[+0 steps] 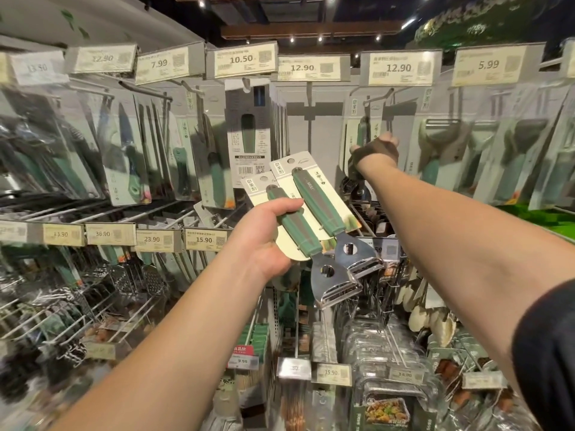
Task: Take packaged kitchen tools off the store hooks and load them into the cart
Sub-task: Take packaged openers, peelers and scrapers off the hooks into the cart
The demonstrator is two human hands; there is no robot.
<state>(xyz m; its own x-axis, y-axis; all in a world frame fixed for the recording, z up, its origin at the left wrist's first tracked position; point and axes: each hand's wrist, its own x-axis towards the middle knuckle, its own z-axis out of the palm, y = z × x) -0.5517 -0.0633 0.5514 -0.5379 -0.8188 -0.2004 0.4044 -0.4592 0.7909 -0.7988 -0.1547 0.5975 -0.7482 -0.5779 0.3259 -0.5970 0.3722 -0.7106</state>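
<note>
left hand grips two carded peelers together, thumb over the green handles, steel heads pointing down-right, held in front of the display at mid height. right hand is up at the top-row hook under the 12.90 price tag, fingers curled round the lower part of the hanging peeler pack at the front of that hook; exact finger contact is partly hidden by the back of the hand and blur. cart not in view.

step in hand, as i judge it: pulling a third pack off the hook. to do it well, hold the card, not only the tool, lift it slightly so the hang hole clears the upturned hook tip, then draw straight toward the body along the hook. pulling down or sideways could tear the hole or drag the packs behind it. keep the left hand's stack level and clear of the neighbouring grey boxed packs so the steel heads don't snag. then stack all three and lower them to the cart.
</note>
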